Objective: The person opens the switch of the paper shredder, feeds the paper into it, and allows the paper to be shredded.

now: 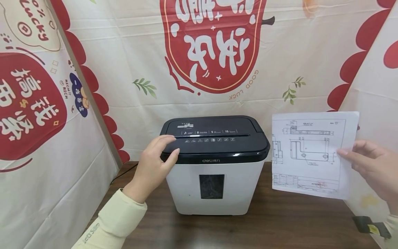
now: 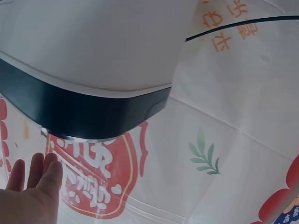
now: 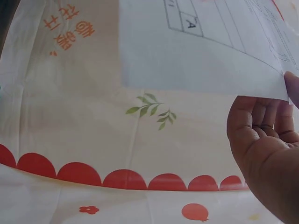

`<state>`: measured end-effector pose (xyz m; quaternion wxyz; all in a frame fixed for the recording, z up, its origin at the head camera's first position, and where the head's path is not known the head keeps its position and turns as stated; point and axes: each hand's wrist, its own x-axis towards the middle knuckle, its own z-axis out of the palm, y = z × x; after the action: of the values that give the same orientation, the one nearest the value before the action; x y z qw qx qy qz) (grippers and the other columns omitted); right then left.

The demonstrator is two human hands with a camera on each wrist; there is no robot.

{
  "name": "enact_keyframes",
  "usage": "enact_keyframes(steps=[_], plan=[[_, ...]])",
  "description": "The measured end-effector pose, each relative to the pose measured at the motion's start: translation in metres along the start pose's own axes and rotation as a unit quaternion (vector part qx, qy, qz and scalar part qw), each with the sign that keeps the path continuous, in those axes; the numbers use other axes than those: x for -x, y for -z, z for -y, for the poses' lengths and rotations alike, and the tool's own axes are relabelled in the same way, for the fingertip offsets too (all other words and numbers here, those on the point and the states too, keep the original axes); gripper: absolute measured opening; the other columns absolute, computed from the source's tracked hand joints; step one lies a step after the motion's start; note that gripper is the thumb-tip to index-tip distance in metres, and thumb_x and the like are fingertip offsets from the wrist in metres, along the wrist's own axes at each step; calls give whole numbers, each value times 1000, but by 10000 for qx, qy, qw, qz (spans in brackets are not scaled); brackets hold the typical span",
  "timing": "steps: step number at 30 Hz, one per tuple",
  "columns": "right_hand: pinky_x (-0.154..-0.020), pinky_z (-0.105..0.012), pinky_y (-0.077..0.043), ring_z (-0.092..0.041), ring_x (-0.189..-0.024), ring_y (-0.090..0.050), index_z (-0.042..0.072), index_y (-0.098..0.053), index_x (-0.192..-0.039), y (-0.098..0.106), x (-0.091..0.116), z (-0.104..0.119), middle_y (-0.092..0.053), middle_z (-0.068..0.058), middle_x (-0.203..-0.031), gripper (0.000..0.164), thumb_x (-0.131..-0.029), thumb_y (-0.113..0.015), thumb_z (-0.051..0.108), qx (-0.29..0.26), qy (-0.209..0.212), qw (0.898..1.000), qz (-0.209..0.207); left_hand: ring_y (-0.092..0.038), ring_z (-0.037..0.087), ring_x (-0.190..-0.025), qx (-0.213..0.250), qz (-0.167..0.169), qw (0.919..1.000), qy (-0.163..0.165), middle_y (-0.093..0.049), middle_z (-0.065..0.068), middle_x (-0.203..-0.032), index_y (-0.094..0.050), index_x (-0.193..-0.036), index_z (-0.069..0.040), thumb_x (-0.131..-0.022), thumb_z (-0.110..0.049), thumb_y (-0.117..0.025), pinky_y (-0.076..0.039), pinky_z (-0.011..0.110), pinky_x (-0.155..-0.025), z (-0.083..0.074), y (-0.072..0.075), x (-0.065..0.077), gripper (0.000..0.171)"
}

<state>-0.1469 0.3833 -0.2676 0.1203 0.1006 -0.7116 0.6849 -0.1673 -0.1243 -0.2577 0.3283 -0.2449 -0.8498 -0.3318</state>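
Observation:
A paper shredder (image 1: 214, 183) with a white bin and a black top stands on the table, its feed slot running across the lid. My left hand (image 1: 154, 162) is at the shredder's front left corner, fingers gently bent with nothing in them. In the left wrist view that hand (image 2: 35, 189) shows close to the black rim. Off to the right, my right hand (image 1: 371, 162) pinches a sheet of paper (image 1: 311, 173) by its right edge, thumb in front and fingers behind. A technical drawing is printed on the sheet, which hangs upright beside the shredder.
The shredder stands on a dark wooden table (image 1: 174, 231). Behind it and at both sides hang printed white cloths (image 1: 118, 86) with red scalloped edges. A black cord (image 1: 124, 173) runs along the table at the left rear.

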Motion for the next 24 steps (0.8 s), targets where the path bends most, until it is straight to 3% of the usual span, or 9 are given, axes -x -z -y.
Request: enact_keyframes(steps=[9,21,24], plan=[[-67,-13,-42,-3,-85,-66,7,-64,-100,-18,0,13,-71,10,-104,26,-94,-48,-12,50,219,9989,407,-57,22,-115,159,179,9996,161,-63,11,-120,-64,-118,-2,-87,-12,-69,-47,40,-99,-11,0,-5,32],[-66,-16,-43,-8,-83,-63,5,-55,-94,-43,-7,29,-70,8,-104,13,-94,-52,-8,252,58,9972,706,-55,22,-119,534,594,9945,684,-62,10,-125,-63,-122,-4,-90,-18,-67,-45,44,-102,-33,0,-15,35],[-58,-19,-42,-7,-78,-61,7,-57,-96,-51,-9,33,-69,10,-100,11,-94,-55,-4,713,8,9950,703,-54,22,-122,622,747,9918,832,-61,9,-127,-62,-124,-6,-91,-21,-67,-43,45,-103,-39,-2,-17,37]])
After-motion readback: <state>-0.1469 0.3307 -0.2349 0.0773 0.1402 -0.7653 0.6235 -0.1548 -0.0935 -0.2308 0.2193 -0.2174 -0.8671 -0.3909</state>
